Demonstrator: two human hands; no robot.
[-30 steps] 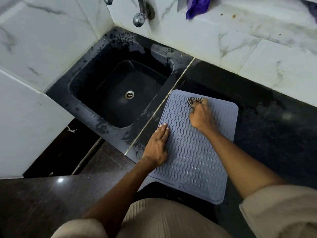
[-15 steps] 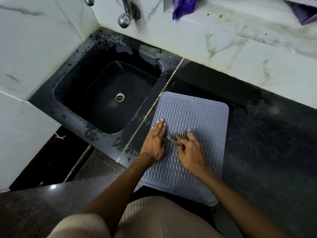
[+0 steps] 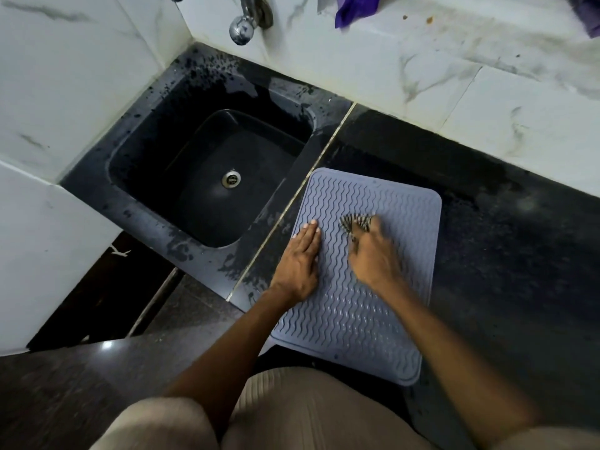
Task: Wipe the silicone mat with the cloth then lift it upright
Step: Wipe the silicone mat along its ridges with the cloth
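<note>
The grey-blue wavy-ribbed silicone mat [image 3: 367,271] lies flat on the black stone counter [image 3: 506,254], just right of the dark sink [image 3: 207,177]. The left hand [image 3: 300,264] presses flat, fingers straight and together, pinning the mat's left side. The right hand [image 3: 373,254], blurred, bunches the small checked cloth [image 3: 355,223] under curled fingers. Best to stroke along the ribs, press firmly, and reach the corners before any lifting.

One silicone mat [image 3: 363,287] is being shown lying on one dark bench [image 3: 503,254]. One striped cloth [image 3: 355,224] is being counted, and two hands: the left hand [image 3: 298,264] and the right hand [image 3: 373,258]. One sink [image 3: 207,177] with one drain [image 3: 231,179], one tap [image 3: 243,26] and two purple cloths [image 3: 355,6] are being seen.
</note>
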